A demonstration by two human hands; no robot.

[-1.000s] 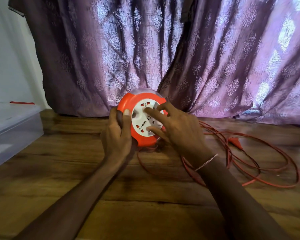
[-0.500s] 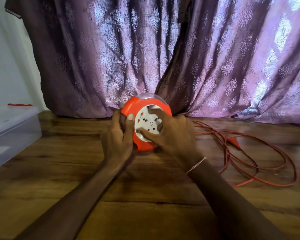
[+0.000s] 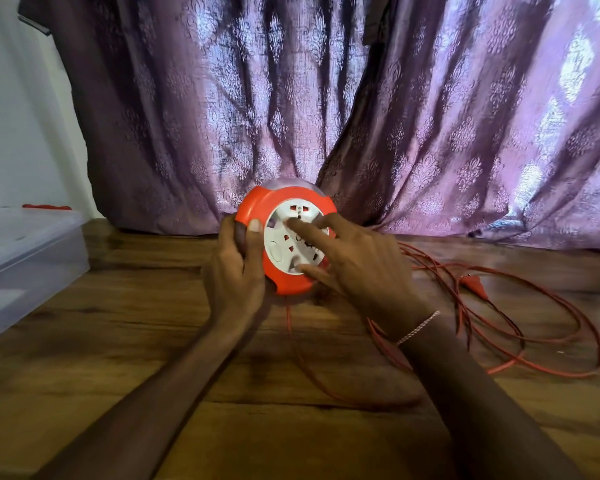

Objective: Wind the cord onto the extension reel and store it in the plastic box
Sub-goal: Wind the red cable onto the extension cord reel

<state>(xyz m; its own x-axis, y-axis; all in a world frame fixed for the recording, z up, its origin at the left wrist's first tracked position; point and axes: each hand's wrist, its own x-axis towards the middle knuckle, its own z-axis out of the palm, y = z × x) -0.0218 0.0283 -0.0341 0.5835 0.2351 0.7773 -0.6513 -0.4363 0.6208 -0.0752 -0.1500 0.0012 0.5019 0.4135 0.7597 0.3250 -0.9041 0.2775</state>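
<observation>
- Orange plastic ringed the extension reel (image 3: 284,240), which stood on edge on the wooden floor (image 3: 118,341), just in front of a purple curtain (image 3: 326,98), its white socket face (image 3: 291,237) turned toward the camera.
- One person's left hand (image 3: 234,271) clasped the reel's left rim, thumb over the front edge, steadying it.
- Spread fingers (image 3: 302,225) of the right hand (image 3: 357,268) pressed on the socket face without gripping anything, apparently to turn it; the winding step looked to be in hand and far from finished.
- Red cord (image 3: 499,327) ran from under the reel toward the camera and lay in loose loops on the floor to the right, its plug (image 3: 471,281) resting among them.
- Winding on seemed to call for a firm left-hand hold, more turns of the face and a free-running cord; the loops could snag on one another or on the plug.
- Bare boards gave open room in front and to the left; the curtain closed off the far side.
- At the left edge, well apart from the reel, sat the plastic box (image 3: 32,265), with a lid apparently on top.
</observation>
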